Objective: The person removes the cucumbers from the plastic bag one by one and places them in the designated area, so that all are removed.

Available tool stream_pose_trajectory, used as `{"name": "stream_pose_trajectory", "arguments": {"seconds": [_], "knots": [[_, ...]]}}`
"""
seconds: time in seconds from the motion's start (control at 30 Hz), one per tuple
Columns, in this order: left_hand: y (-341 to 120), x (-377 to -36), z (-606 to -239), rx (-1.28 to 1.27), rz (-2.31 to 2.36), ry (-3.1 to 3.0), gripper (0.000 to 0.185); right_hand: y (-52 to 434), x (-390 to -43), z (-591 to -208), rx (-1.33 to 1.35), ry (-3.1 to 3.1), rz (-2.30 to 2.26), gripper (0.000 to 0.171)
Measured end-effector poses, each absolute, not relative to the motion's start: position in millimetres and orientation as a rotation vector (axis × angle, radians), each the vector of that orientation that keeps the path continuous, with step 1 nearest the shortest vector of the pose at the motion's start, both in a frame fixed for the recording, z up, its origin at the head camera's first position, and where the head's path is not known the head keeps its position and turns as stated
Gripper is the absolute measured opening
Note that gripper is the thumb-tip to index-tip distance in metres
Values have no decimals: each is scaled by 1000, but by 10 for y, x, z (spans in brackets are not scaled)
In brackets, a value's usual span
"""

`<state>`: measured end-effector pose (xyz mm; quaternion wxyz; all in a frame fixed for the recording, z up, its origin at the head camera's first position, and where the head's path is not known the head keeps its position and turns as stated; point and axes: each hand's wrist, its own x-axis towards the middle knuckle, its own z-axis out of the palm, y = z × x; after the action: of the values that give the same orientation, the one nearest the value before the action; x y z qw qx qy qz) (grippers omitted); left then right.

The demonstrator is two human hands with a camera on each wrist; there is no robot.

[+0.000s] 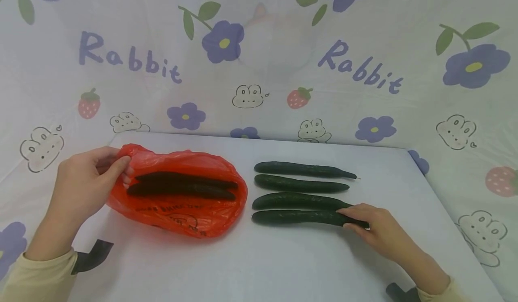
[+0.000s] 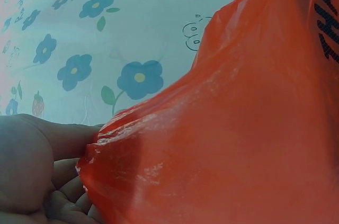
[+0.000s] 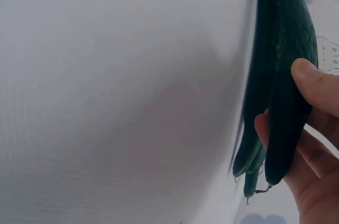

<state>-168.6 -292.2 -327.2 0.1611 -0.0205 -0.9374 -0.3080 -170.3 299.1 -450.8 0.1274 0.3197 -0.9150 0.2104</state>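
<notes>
My left hand pinches the edge of a red plastic bag at its left end. In the left wrist view the bag's thin film stretches away from the fingers. Two dark cucumbers lie inside the bag, its mouth spread wide around them. To the right, several green cucumbers lie in a row on the white table. The nearest cucumber has its right end gripped between thumb and fingers of my right hand. The right wrist view shows the thumb on one side of this cucumber and fingertips on the other.
Behind the held one lie another cucumber, a third and the farthest one, roughly parallel. The white tabletop ends at the back against a hanging cloth printed with rabbits, flowers and strawberries.
</notes>
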Motion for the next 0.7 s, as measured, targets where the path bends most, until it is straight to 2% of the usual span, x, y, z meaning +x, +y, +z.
{"name": "stream_pose_trajectory", "arguments": {"seconds": [0.23, 0.7], "knots": [[-2939, -1686, -3269, -58, -863, -2671, 22, 2955, -1722, -4513, 965, -2693, 517, 38], [-2951, -1675, -3281, -45, -868, -2675, 22, 2889, -1714, -4585, 858, -2869, 364, 37]]}}
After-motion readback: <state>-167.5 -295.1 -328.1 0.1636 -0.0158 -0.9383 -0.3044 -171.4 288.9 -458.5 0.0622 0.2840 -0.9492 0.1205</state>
